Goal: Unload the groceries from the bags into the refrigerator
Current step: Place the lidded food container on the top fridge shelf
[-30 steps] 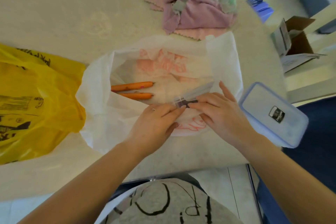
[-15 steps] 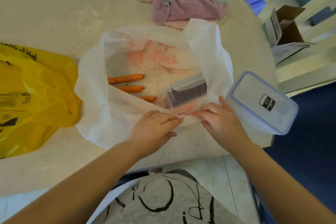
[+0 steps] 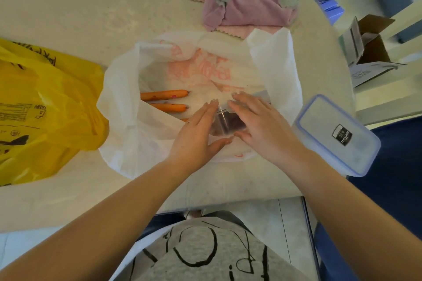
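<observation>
A white plastic bag [image 3: 127,107] with pink print lies open on the counter. Inside it are orange sausages [image 3: 164,94] on the left and a clear lidded container [image 3: 225,124] with dark contents on the right. My left hand [image 3: 196,137] and my right hand [image 3: 260,125] reach into the bag and clasp that container from its two sides, thumbs at its near edge. Much of the container is hidden under my fingers. A yellow plastic bag [image 3: 41,109] lies at the left.
A lidded plastic box [image 3: 335,134] with a blue rim sits at the counter's right edge, partly overhanging. Pink and grey cloths [image 3: 242,4] are piled behind the white bag. An open cardboard box [image 3: 367,41] stands on the floor to the right.
My hands left the bag's near rim, moved forward into the bag and closed around the clear container. The bag's mouth has been spread wider.
</observation>
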Available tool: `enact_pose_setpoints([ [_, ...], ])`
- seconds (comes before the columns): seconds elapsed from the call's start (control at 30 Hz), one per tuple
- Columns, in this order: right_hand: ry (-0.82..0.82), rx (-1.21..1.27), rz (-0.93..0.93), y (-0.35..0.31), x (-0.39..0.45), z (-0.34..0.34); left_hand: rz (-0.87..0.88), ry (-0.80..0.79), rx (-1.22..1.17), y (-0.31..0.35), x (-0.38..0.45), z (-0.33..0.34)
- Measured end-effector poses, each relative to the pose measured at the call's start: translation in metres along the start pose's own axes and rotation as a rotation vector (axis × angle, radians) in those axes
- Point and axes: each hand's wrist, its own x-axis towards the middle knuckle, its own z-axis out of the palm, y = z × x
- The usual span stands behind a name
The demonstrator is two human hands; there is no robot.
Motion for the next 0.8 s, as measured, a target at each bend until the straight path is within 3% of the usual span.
enact_pose_setpoints([
  [0.43,-0.012,-0.286,-0.048,0.008,0.015,0.009,-0.064,0.009,-0.099,-0.007,0.012,0.006],
  [0.7,0.164,-0.163,-0.167,0.003,0.013,-0.019,0.133,0.127,-0.021,-0.01,0.007,-0.028],
  [0.8,0.221,-0.105,-0.213,-0.005,0.017,-0.037,0.132,0.136,-0.093,-0.012,0.006,-0.054],
])
